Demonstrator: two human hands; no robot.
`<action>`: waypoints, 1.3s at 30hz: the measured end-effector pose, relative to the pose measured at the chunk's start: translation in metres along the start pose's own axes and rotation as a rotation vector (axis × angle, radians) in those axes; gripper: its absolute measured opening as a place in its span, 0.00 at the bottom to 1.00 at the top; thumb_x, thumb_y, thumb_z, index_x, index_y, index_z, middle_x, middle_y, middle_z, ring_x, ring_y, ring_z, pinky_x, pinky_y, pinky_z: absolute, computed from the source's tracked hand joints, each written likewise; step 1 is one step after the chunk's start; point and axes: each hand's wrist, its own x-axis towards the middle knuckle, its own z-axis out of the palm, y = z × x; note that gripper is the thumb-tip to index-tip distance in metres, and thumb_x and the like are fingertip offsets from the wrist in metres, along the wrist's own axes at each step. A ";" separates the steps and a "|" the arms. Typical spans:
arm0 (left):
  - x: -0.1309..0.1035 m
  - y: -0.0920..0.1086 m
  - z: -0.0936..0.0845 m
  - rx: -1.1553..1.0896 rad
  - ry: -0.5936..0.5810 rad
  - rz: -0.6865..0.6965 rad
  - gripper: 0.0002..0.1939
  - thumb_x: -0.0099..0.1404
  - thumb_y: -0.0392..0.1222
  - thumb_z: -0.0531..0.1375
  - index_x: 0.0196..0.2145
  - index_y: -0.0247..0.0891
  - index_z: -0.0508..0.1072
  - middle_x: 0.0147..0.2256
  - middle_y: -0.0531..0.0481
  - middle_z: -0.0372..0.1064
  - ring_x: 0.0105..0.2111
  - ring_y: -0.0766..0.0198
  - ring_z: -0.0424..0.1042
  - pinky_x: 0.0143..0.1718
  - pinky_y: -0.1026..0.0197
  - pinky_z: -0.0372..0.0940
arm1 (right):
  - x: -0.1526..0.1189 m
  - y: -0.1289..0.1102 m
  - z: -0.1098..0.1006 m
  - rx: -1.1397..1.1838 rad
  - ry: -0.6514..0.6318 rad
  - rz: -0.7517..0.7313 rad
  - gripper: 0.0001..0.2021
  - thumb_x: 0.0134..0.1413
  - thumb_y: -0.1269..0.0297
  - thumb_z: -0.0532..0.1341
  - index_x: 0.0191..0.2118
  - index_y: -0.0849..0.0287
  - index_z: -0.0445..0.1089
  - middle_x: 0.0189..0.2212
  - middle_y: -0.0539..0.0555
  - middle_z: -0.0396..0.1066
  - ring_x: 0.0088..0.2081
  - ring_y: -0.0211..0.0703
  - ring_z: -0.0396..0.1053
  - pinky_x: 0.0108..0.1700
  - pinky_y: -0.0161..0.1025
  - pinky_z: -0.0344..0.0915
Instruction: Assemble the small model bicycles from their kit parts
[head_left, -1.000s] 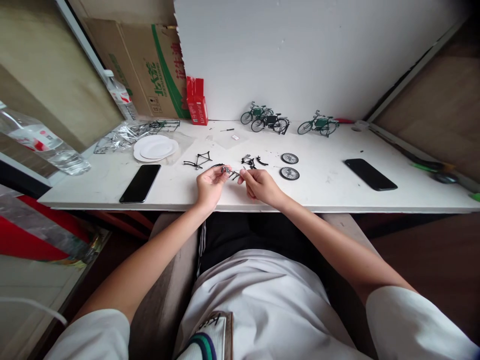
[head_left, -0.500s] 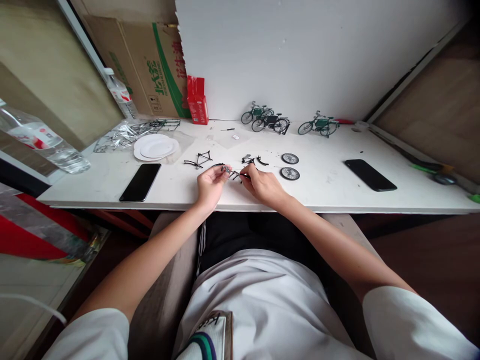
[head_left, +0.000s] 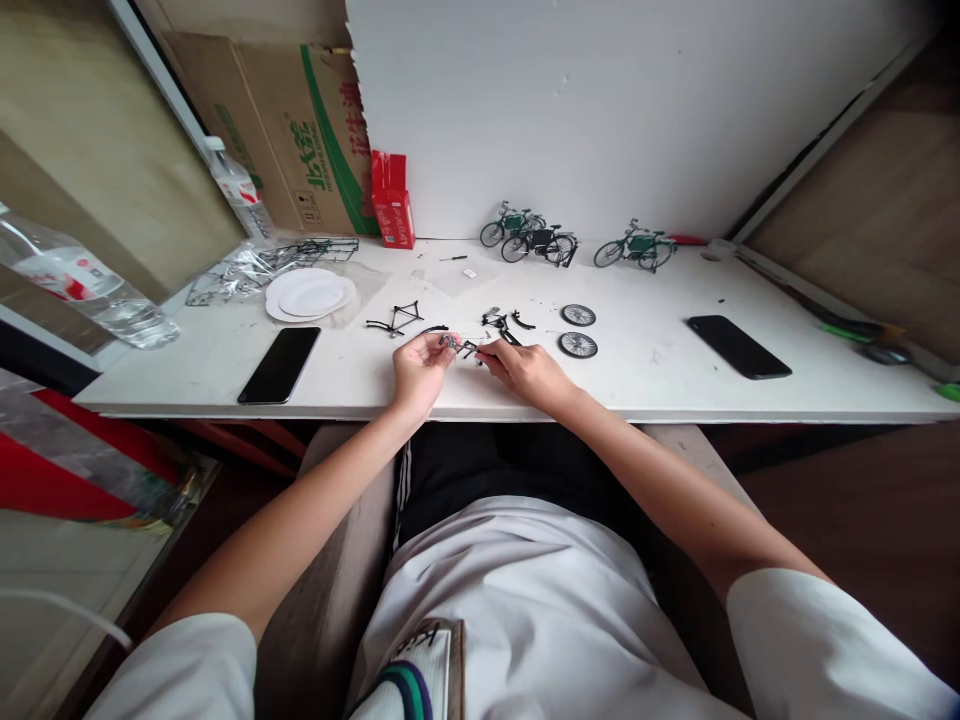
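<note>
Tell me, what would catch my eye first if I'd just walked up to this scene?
Probably the three miniature bicycles, standing at the back of the white table. Next, at front centre, the left hand holds a small dark part, with the right hand's fingertips close at its other end. The bright red box at the back left also stands out, beside the brown carton.

Two phones (head_left: pixel 739 347), two plastic bottles (head_left: pixel 90 280)
</note>
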 end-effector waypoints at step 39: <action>-0.003 0.007 0.002 0.028 -0.006 0.075 0.14 0.59 0.43 0.76 0.40 0.35 0.81 0.43 0.40 0.83 0.47 0.56 0.82 0.57 0.53 0.74 | 0.008 -0.021 0.000 0.402 0.066 0.281 0.20 0.79 0.46 0.53 0.48 0.57 0.71 0.33 0.57 0.81 0.29 0.45 0.74 0.33 0.39 0.62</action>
